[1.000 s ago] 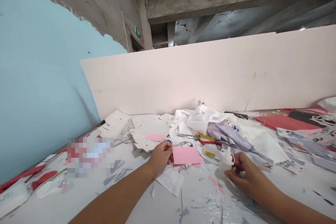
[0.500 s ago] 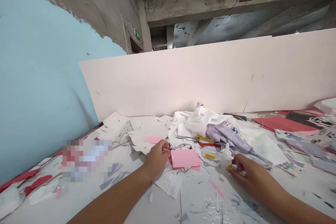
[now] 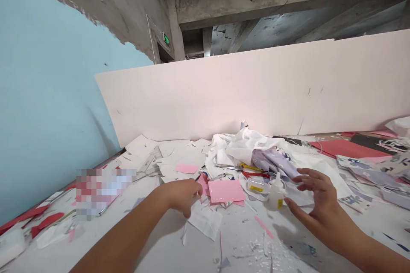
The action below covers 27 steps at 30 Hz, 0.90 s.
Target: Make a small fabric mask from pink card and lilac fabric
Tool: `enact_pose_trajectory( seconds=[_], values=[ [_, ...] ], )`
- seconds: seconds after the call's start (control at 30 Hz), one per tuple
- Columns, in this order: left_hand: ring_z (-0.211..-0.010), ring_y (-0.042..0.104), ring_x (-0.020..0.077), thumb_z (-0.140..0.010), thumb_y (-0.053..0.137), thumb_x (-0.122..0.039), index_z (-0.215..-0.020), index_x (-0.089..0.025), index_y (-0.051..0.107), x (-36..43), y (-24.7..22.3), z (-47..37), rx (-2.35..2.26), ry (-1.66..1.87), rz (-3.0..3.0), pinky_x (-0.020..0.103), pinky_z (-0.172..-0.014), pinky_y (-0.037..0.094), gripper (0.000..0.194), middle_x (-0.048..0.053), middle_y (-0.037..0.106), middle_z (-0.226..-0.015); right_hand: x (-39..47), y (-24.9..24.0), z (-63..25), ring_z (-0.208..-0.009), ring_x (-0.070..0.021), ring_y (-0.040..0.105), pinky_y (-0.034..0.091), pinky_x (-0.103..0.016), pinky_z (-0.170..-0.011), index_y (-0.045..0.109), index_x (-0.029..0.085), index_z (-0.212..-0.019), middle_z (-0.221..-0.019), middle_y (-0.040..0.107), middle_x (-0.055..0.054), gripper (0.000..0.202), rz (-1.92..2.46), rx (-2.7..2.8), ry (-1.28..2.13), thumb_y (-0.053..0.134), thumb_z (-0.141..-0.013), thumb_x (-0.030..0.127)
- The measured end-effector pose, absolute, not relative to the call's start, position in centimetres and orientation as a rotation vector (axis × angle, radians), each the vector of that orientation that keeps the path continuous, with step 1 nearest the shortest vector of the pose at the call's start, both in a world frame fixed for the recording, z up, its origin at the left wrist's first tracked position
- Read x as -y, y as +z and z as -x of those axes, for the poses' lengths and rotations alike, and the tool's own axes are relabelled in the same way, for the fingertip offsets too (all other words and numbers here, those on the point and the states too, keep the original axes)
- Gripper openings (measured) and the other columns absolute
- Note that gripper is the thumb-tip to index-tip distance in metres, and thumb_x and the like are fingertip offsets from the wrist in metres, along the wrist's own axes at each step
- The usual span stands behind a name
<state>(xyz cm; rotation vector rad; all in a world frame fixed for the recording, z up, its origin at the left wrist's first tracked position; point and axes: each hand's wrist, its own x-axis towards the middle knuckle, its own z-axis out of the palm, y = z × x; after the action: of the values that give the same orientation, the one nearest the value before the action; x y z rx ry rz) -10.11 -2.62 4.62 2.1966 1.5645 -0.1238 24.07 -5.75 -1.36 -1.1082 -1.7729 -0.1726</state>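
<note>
My right hand [image 3: 323, 209] is open, thumb and fingers spread, just right of an upright white squeeze bottle [image 3: 277, 194] with a nozzle and yellow label. A small gap shows between thumb and bottle. My left hand [image 3: 181, 196] hovers with fingers bent downward and thumb apart, and no object shows in it. Close to its fingertips lies a pink card [image 3: 226, 191] with white dots, on top of other pink pieces. Below that hand is a white fabric scrap [image 3: 206, 222]. A clear container [image 3: 257, 187] with a yellow label lies between card and bottle.
Red-handled scissors [image 3: 256, 175] and a yellow-handled tool [image 3: 251, 167] lie behind the bottle, before heaped white and lilac cloth [image 3: 246, 147]. Paper scraps litter the white table. Red sheets [image 3: 349, 150] lie at right. A pale partition [image 3: 208, 98] stands behind.
My right hand has let go of the bottle, moved right and spread its fingers. My left hand has drawn back left from the pink card's edge, its thumb now apart from the fingers.
</note>
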Motion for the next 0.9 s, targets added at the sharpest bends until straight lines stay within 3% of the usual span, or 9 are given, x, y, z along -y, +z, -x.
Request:
enact_pose_trajectory(
  seconds=[0.13, 0.33, 0.6, 0.73, 0.8, 0.9],
  values=[
    [-0.074, 0.053, 0.0252, -0.04, 0.066, -0.029, -0.096, -0.029, 0.051, 2.7, 4.4, 9.6, -1.658, -0.32, -2.225, 0.027, -0.048, 0.036, 0.058, 0.003, 0.055, -0.1, 6.0, -0.9, -23.9, -0.105, -0.0261, 0.043, 0.043, -0.042, -0.081, 0.032, 0.024, -0.097, -0.102, 0.043, -0.009, 0.039, 0.902, 1.811, -0.256, 0.059, -0.069, 0.018],
    [-0.069, 0.054, 0.0228, -0.045, 0.059, -0.023, -0.088, -0.028, 0.052, 3.0, 5.9, 10.1, -1.728, -0.285, -2.171, 0.026, -0.047, 0.033, 0.044, 0.002, 0.058, -0.086, 6.2, -0.9, -23.8, -0.099, -0.0243, 0.045, 0.045, -0.039, -0.075, 0.033, 0.023, -0.101, -0.105, 0.041, -0.01, 0.045, 0.81, 1.885, -0.243, 0.058, -0.067, 0.009],
    [-0.056, 0.045, 0.0163, -0.058, 0.042, -0.014, -0.089, -0.024, 0.051, 6.0, 10.4, 11.4, -2.152, 0.123, -2.166, 0.024, -0.045, 0.024, 0.034, 0.001, 0.05, -0.066, 7.1, -0.9, -23.4, -0.099, -0.0219, 0.047, 0.045, -0.035, -0.077, 0.034, 0.024, -0.1, -0.105, 0.043, -0.009, 0.043, 0.752, 1.949, -0.229, 0.055, -0.067, 0.005],
    [-0.057, 0.041, 0.0123, -0.058, 0.045, -0.015, -0.087, -0.027, 0.054, 7.2, 11.4, 10.6, -1.7, 0.313, -2.182, 0.021, -0.046, 0.026, 0.032, -0.002, 0.048, -0.071, 8.3, -0.3, -22.1, -0.096, -0.0201, 0.051, 0.046, -0.032, -0.079, 0.042, 0.023, -0.089, -0.093, 0.053, -0.006, 0.032, 0.637, 2.213, -0.148, 0.053, -0.066, 0.003],
    [-0.055, 0.038, 0.01, -0.061, 0.046, -0.019, -0.079, -0.024, 0.055, 7.4, 11.5, 9.9, -1.452, 0.36, -2.106, 0.021, -0.048, 0.027, 0.021, -0.002, 0.048, -0.071, 8.9, -0.4, -20.9, -0.096, -0.0196, 0.053, 0.045, -0.031, -0.081, 0.045, 0.024, -0.089, -0.091, 0.056, -0.005, 0.03, 0.62, 2.344, -0.038, 0.052, -0.068, 0.004],
    [-0.049, 0.03, 0.0081, -0.066, 0.044, -0.022, -0.072, -0.021, 0.053, 7.2, 11.0, 9.0, -1.332, 0.427, -1.946, 0.021, -0.045, 0.023, 0.011, -0.004, 0.041, -0.059, 9.8, -1.0, -18.5, -0.106, -0.0237, 0.05, 0.044, -0.033, -0.085, 0.039, 0.022, -0.112, -0.113, 0.051, -0.013, 0.045, 0.796, 2.311, 0.157, 0.055, -0.07, 0.017]
  ],
)
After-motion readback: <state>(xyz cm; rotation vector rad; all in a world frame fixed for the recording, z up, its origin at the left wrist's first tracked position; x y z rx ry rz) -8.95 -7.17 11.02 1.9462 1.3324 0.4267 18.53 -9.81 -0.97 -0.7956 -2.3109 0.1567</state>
